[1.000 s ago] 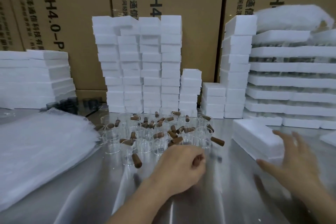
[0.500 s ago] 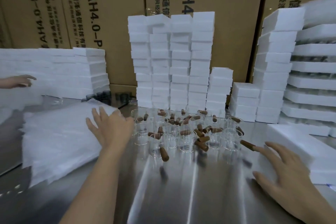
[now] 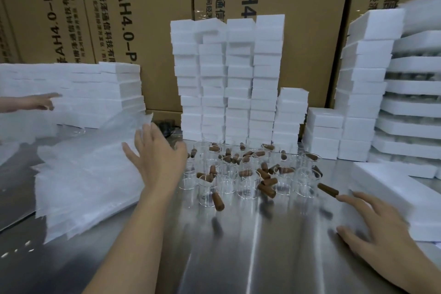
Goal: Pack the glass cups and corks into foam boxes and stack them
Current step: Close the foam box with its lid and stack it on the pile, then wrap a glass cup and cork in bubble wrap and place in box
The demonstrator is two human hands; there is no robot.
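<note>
Several clear glass cups point(image 3: 248, 181) stand clustered on the steel table point(image 3: 238, 246), with brown corks point(image 3: 218, 201) lying in and around them. My left hand point(image 3: 155, 157) is open, fingers spread, reaching over the pile of thin white foam sheets point(image 3: 88, 174) left of the cups. My right hand point(image 3: 377, 229) is open, fingers spread, resting beside a flat white foam box point(image 3: 391, 188) at the right. One cork point(image 3: 328, 190) lies just beyond its fingertips.
Tall stacks of white foam boxes point(image 3: 229, 79) stand behind the cups, more at the right point(image 3: 365, 86) and left point(image 3: 100, 93). Cardboard cartons point(image 3: 143, 7) form the back wall. Another person's hand point(image 3: 35, 102) touches the left stack.
My left hand let go near the cups, opened and swung left onto the foam sheets. The view turned left. My right hand stayed open by the foam box. Another person's hand appeared at left.
</note>
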